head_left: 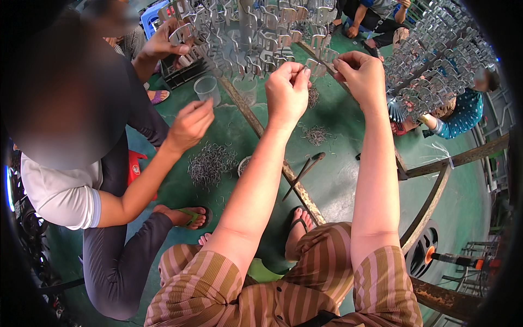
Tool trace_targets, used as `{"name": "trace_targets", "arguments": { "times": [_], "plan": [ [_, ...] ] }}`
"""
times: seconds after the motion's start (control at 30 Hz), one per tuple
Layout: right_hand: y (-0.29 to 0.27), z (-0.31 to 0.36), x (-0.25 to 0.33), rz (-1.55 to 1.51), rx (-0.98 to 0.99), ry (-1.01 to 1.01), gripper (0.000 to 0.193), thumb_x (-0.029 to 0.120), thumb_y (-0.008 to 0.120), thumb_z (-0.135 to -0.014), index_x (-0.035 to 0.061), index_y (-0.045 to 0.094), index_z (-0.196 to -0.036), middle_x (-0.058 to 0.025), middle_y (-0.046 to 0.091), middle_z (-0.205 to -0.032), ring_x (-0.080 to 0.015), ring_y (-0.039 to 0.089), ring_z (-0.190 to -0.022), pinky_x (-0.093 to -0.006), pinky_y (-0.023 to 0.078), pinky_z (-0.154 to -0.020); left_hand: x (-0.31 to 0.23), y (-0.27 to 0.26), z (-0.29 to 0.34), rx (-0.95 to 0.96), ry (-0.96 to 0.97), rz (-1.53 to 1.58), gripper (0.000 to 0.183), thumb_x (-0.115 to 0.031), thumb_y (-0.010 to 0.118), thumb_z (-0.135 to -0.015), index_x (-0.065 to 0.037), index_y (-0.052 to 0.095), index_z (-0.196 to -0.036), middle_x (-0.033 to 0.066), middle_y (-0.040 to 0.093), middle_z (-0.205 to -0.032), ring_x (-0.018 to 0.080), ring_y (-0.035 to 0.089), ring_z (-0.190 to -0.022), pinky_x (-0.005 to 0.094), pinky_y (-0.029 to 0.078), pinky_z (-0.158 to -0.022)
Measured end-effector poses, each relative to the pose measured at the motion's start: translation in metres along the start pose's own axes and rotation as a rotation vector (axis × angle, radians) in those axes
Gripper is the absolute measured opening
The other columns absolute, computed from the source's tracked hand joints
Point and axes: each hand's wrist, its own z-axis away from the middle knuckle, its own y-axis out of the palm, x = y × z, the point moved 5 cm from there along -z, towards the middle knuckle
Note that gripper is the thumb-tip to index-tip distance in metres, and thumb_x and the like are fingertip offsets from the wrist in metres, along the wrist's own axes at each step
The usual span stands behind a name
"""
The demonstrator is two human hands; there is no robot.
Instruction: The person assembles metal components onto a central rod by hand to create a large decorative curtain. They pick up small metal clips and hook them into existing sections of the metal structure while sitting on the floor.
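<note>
Above the green floor [348, 180], both of the person's hands are raised to a rusty metal bar [305, 54] of a frame, where many small silver metal parts [256, 32] hang in rows. The left hand [287, 92] is closed narrow, thumb and first finger pinched together near a hanging part; probably it holds a thin wire hook, but this is too small to tell. The right hand [362, 73] is also pinched, its fingertips pressed on something thin just beside the bar. I judge the arms are held high because the parts hang from the bar at that height.

On the floor below lies a pile of wire hooks [211, 163], near a small bowl [244, 163], so they are easy to reach. Two smaller heaps [316, 133] lie further on. A co-worker's hand [189, 125] at the left pinches something small too, with a clear plastic cup [207, 89] standing beside it. A second rack of parts [441, 60] hangs at the right.
</note>
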Motion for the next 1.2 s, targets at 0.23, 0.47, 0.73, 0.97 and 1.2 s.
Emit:
{"name": "trace_targets", "arguments": {
  "times": [0.23, 0.47, 0.73, 0.97, 1.2],
  "plan": [
    [0.002, -0.007, -0.023, -0.131, -0.029, 0.073, 0.024, 0.018, 0.067, -0.077, -0.0034, 0.065, -0.086, -0.007, 0.065, -0.07, -0.0106, 0.06, -0.055, -0.0222, 0.047, -0.052, 0.005, 0.006, 0.002, 0.036, -0.085, 0.097, 0.01, -0.009, 0.061, -0.083, 0.0, 0.06, -0.085, 0.0027, 0.06, -0.065, 0.0057, 0.052, -0.052, 0.0193, 0.039, -0.046],
    [0.011, -0.003, -0.028, -0.336, 0.242, 0.016, 0.023, 0.017, 0.071, -0.075, -0.0005, 0.063, -0.087, -0.0043, 0.063, -0.075, -0.0104, 0.059, -0.069, -0.0234, 0.046, -0.062, 0.005, 0.013, 0.0, -0.011, -0.076, 0.139, 0.01, -0.007, 0.063, -0.081, 0.002, 0.06, -0.084, 0.0045, 0.061, -0.065, 0.0071, 0.055, -0.054, 0.0202, 0.041, -0.047],
    [0.008, -0.004, -0.037, -0.485, 0.273, 0.025, 0.014, 0.009, 0.066, -0.08, -0.0021, 0.06, -0.085, -0.005, 0.063, -0.075, -0.0102, 0.059, -0.068, -0.0245, 0.048, -0.062, 0.03, 0.02, 0.015, -0.023, -0.301, 0.434, 0.017, -0.01, 0.066, -0.08, 0.002, 0.059, -0.09, 0.008, 0.063, -0.072, 0.0109, 0.058, -0.057, 0.0207, 0.045, -0.05],
    [0.007, -0.005, -0.037, -0.432, 0.258, -0.043, 0.014, 0.008, 0.065, -0.08, -0.0024, 0.059, -0.086, -0.0045, 0.062, -0.074, -0.0092, 0.058, -0.068, -0.024, 0.048, -0.062, 0.034, 0.033, 0.017, 0.124, -0.528, 0.82, 0.011, -0.007, 0.061, -0.083, 0.002, 0.059, -0.09, 0.0088, 0.062, -0.078, 0.0128, 0.059, -0.064, 0.0219, 0.049, -0.055],
    [0.008, -0.004, -0.041, -0.408, 0.259, -0.052, 0.017, 0.01, 0.067, -0.079, -0.0025, 0.061, -0.089, -0.0034, 0.061, -0.074, -0.0089, 0.056, -0.069, -0.0231, 0.046, -0.063, 0.05, 0.043, 0.016, 0.208, -0.629, 0.945, 0.014, -0.008, 0.061, -0.083, 0.0, 0.059, -0.094, 0.0061, 0.061, -0.078, 0.0122, 0.057, -0.065, 0.022, 0.048, -0.057]
  ]
}}
